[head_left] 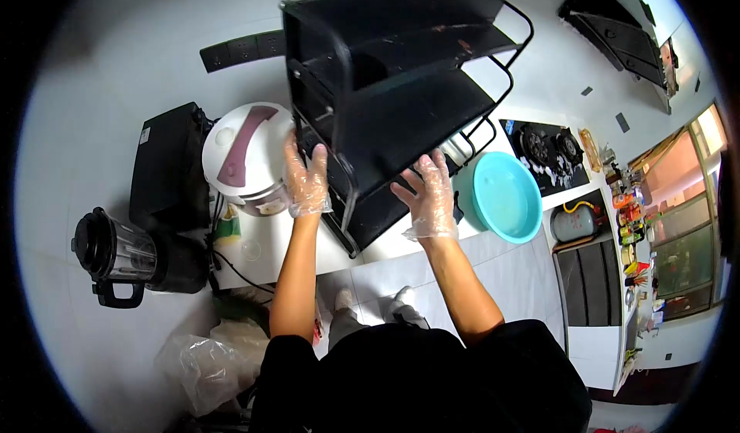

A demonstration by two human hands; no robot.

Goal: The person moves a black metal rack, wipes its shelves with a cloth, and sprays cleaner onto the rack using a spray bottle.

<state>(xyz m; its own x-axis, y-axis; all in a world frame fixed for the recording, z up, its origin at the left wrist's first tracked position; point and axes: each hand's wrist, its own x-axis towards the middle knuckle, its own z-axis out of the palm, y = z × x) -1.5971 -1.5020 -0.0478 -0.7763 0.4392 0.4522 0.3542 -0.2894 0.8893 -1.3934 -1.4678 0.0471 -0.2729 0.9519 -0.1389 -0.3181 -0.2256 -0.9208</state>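
A black multi-tier metal shelf rack (408,117) stands tilted in view on the white counter. My left hand (307,177), in a clear plastic glove, is at the rack's left side frame, its fingers apart and partly behind the frame, close to the rice cooker. My right hand (428,195), gloved the same way, is at the front edge of a lower shelf, its fingers spread against that edge. Whether either hand bears the rack's weight cannot be made out. The rack's shelves hold no large items.
Left of the rack are a white cooker (245,151) with a mauve handle, a black appliance (166,167) and a blender (116,256). To the right are a turquoise basin (506,198) and a gas stove (546,155). Plastic bags (204,367) lie below left.
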